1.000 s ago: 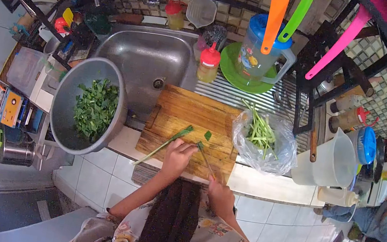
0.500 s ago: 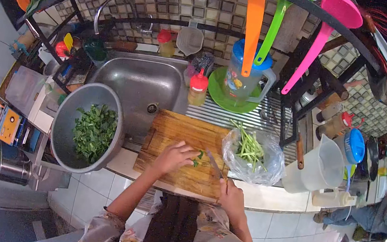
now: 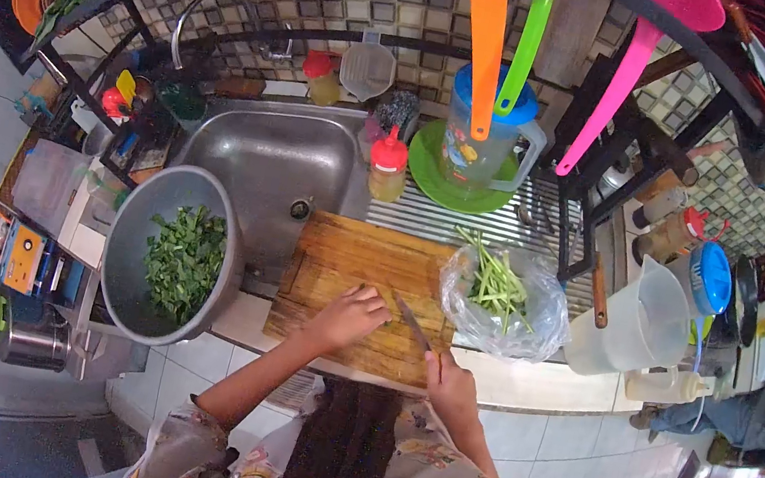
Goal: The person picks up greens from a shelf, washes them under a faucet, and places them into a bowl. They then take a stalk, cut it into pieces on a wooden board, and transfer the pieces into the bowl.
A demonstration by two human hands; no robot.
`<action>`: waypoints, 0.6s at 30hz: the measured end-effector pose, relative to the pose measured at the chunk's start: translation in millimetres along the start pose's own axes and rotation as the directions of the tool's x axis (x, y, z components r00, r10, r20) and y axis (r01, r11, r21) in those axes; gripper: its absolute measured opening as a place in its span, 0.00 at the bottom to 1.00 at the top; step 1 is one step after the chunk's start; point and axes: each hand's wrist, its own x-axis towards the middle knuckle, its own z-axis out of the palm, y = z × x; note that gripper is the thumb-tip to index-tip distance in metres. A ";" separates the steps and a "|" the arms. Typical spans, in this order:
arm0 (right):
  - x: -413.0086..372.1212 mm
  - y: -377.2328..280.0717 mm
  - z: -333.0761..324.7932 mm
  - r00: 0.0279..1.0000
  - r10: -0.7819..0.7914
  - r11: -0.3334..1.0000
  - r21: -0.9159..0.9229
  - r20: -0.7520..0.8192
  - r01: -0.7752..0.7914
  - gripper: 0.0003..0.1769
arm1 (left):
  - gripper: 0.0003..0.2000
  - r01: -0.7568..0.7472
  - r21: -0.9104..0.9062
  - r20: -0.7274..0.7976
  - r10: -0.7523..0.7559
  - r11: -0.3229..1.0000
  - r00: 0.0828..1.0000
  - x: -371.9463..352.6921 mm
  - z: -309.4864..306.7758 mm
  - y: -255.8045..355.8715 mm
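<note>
My right hand (image 3: pixel 452 382) grips a knife (image 3: pixel 411 324), its blade resting along the wooden cutting board (image 3: pixel 341 248) and pointing away to the left. My left hand (image 3: pixel 352 318) is closed low over the board, left of the blade. Its curled fingers cover chopped green leaves, of which only a speck shows at the fingertips. To the left, a grey basin (image 3: pixel 116 242) holds a heap of chopped green leaves (image 3: pixel 184 263). Right of the board lies a clear plastic bag (image 3: pixel 541 309) with pale green stalks (image 3: pixel 499 293) in it.
Behind the board is a steel sink (image 3: pixel 266 155). A red-capped bottle (image 3: pixel 388 168) and a blue-lidded pitcher (image 3: pixel 478 144) on a green plate stand behind. Orange, green and pink utensils (image 3: pixel 615 96) hang from the rack overhead. A clear measuring jug (image 3: pixel 628 328) stands right.
My left hand's fingers have curled in over the green pieces that lay in view on the board. The knife has shifted slightly left. The view has tilted a little.
</note>
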 end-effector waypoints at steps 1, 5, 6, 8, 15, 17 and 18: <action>2.2 -1.5 -1.0 1.000 -0.014 1.000 -0.001 -0.015 0.014 0.19 | 0.06 0.005 0.000 0.004 -0.005 1.000 1.000 -1.3 2.8 0.7; 11.4 -9.9 -8.6 0.998 -0.054 0.998 0.022 -0.029 0.054 0.18 | 0.05 0.066 0.066 -0.213 -0.051 0.996 0.976 -12.5 -21.6 1.8; 12.5 -13.9 -10.5 0.997 -0.081 0.997 0.018 -0.006 0.081 0.18 | 0.04 0.090 0.134 -0.364 -0.036 0.987 0.931 -20.2 -42.4 4.3; 17.5 -21.5 -17.0 0.999 -0.052 0.999 -0.003 0.015 0.052 0.19 | 0.04 0.336 0.024 -0.555 -0.267 0.941 0.787 -46.0 -91.8 5.0; 27.5 -30.0 -0.6 0.983 -0.184 0.983 0.004 0.002 0.184 0.19 | 0.09 0.847 0.099 -0.602 -0.646 0.523 0.469 -172.4 -182.9 -55.5; 28.3 -32.0 -0.9 0.975 -0.222 0.975 -0.004 -0.018 0.222 0.19 | 0.09 0.884 0.188 -0.619 -0.647 0.429 0.446 -188.2 -172.6 -58.7; 29.1 -33.4 -1.4 0.983 -0.183 0.983 -0.004 -0.009 0.183 0.18 | 0.09 0.885 0.183 -0.615 -0.652 0.428 0.443 -184.8 -171.0 -51.2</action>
